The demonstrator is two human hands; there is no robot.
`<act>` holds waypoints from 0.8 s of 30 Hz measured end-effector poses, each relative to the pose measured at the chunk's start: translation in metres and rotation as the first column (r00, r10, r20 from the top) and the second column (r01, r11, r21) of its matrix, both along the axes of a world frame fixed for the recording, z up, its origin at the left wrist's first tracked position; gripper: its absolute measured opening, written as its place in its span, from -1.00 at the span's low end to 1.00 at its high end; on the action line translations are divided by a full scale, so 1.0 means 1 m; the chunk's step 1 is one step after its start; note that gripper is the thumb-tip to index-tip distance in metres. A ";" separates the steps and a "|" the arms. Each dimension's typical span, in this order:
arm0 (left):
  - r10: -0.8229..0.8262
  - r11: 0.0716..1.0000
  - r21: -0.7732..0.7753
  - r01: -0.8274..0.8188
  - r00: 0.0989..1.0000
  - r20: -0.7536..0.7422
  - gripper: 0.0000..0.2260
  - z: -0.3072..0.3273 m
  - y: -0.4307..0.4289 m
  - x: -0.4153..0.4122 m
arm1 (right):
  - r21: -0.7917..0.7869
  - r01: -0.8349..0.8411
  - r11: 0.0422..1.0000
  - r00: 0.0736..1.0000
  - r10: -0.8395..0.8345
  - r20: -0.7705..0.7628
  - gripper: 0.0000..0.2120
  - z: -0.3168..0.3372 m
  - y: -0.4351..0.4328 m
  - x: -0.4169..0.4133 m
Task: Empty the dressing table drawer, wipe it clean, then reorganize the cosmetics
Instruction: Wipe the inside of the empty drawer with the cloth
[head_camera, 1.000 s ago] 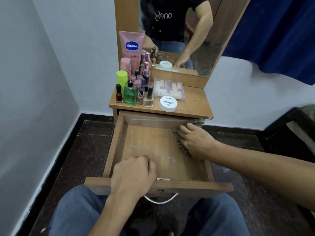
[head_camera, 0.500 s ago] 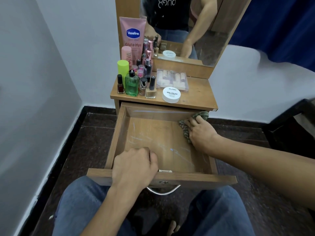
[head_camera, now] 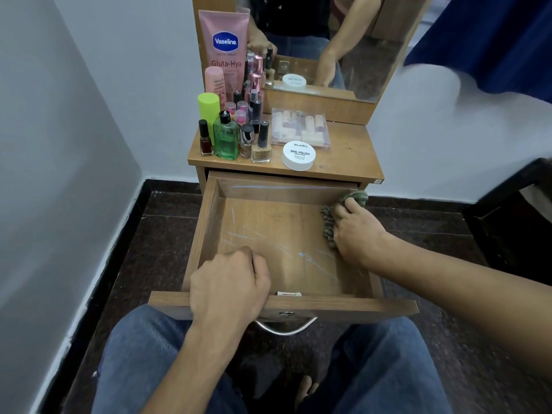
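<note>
Stands at the wiping step, by the look of it, with emptying done and reorganizing not yet begun. Grips the near front panel of the pulled-out drawer [head_camera: 268, 222] with the left hand [head_camera: 227, 285], fingers curled over the top edge toward the inside. Presses a bunched green cloth [head_camera: 327, 227] onto the drawer floor in the far right corner with the right hand [head_camera: 357, 231], fingers bent over the wad and closed on it, a fold poking up past the fingertips against the right wall. Shows nothing else inside the drawer.

Leaves the cosmetics [head_camera: 239, 130] up on the table top [head_camera: 349, 150], beyond the drawer. Puts the tall pink Vaseline tube [head_camera: 225, 46] at the far left, the green bottle [head_camera: 226, 138] and small polish bottles clustered at the left, and the clear case [head_camera: 300, 130] and white tub [head_camera: 298, 155] to their right.

Calls next for dragging the cloth left and nearward across the floor, with firm downward pressure over the pale bluish streaks [head_camera: 301, 254] toward the near right. Probably takes several passes, plus the far wall, which carries a long pale mark. Needs the left hand braced so the drawer does not slide in under the push.
</note>
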State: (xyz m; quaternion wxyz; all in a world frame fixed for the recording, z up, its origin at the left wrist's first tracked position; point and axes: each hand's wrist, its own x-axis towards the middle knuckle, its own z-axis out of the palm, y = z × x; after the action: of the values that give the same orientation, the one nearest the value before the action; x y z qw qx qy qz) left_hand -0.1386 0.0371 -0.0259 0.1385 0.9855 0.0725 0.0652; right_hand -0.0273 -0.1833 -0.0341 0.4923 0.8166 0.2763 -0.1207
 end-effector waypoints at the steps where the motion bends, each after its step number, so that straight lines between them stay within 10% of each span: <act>1: -0.001 1.000 -0.002 0.001 1.000 0.000 -0.63 0.000 0.000 0.000 | 0.003 0.004 1.000 1.000 -0.004 -0.007 -0.54 0.000 -0.001 -0.002; 24: 0.024 0.997 -0.065 -0.028 0.998 -0.055 -0.63 -0.001 0.013 0.001 | 0.100 0.268 0.958 0.835 -0.179 -0.520 -0.59 0.037 0.009 -0.046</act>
State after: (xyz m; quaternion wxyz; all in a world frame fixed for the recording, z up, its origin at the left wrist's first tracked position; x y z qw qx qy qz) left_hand -0.1373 0.0499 -0.0270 0.1681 0.9808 0.0912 0.0378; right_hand -0.0732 -0.1743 0.0028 0.3141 0.8216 0.3072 -0.3631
